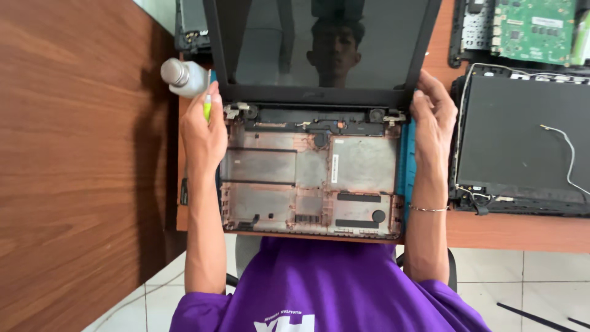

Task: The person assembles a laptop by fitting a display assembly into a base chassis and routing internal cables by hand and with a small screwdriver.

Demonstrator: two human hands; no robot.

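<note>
**Copper-toned laptop shell steadied from both sides**

Copper-tinted plastic lines the gutted laptop base (310, 178), which is laid on a wooden desk (522, 233) directly in front of a person in a purple shirt (326, 289). The left hand (204, 132) is curled against the left edge of the base near the hinge, with a small yellow-green tool (208, 109) pinched in its fingers. The right hand (433, 120) is wrapped around the lower right corner of the upright dark screen (322, 46), apparently so that the lid is kept from tipping. A white bottle (184, 77) is stood just beside the left hand, and another dismantled laptop (522, 141) is laid to the right
</note>
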